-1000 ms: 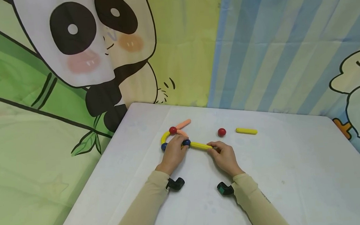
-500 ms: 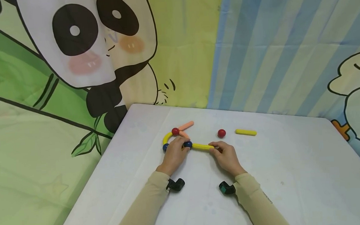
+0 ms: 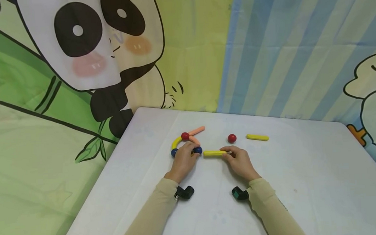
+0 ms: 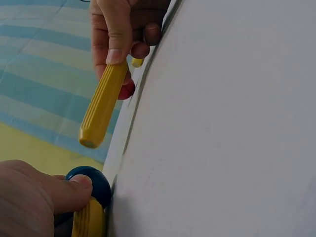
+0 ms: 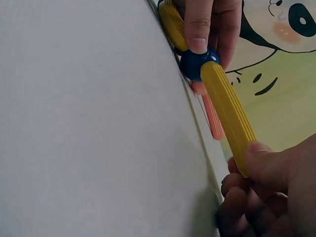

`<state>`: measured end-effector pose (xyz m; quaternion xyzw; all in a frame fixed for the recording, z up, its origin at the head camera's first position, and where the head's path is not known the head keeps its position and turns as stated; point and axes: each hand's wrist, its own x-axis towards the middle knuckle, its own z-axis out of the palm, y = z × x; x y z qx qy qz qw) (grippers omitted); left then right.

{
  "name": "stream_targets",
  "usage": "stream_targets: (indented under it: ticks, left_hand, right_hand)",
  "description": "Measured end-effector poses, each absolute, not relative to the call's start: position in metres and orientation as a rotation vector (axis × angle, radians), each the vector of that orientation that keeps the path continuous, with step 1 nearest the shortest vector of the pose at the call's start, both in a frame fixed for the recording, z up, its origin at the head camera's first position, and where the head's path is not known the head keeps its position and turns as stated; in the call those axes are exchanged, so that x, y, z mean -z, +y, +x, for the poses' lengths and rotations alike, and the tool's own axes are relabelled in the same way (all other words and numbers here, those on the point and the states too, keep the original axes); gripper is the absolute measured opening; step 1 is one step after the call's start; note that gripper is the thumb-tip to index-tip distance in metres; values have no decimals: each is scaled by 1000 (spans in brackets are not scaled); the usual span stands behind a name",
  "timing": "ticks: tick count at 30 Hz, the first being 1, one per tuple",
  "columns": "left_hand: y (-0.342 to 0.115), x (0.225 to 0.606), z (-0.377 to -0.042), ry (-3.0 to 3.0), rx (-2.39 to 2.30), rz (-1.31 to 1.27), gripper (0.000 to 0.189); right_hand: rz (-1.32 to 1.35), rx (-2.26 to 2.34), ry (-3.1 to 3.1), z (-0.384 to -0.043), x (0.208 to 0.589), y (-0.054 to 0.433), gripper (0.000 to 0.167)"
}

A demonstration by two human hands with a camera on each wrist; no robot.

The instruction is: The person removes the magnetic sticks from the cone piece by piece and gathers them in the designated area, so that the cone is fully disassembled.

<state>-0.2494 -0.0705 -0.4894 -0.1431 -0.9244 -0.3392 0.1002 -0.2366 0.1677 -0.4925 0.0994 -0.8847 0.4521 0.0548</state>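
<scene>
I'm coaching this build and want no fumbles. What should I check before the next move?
1. Right hand grips the held yellow stick: ok, pinched near one end.
2. Left hand steadies the blue ball nearest the stick: ok, thumb on it.
3. Stick touches that ball: not ok, a gap shows.
4. Yellow curved piece firmly joined to that ball: cannot tell, the left hand partly hides the contact.
5. Loose red ball and loose yellow stick clear of both hands: ok.

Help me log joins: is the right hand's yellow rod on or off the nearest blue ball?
Off: the left wrist view shows a gap between yellow rod and blue ball.
</scene>
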Motion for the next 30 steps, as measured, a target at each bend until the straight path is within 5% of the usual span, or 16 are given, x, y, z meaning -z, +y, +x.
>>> stream_targets:
  ticks: [30]
  left_hand:
    - [-74,491,-250,-2693,1052,-344,31]
  right_hand:
    - [-6,-1146,-2726,-244,489,285,28]
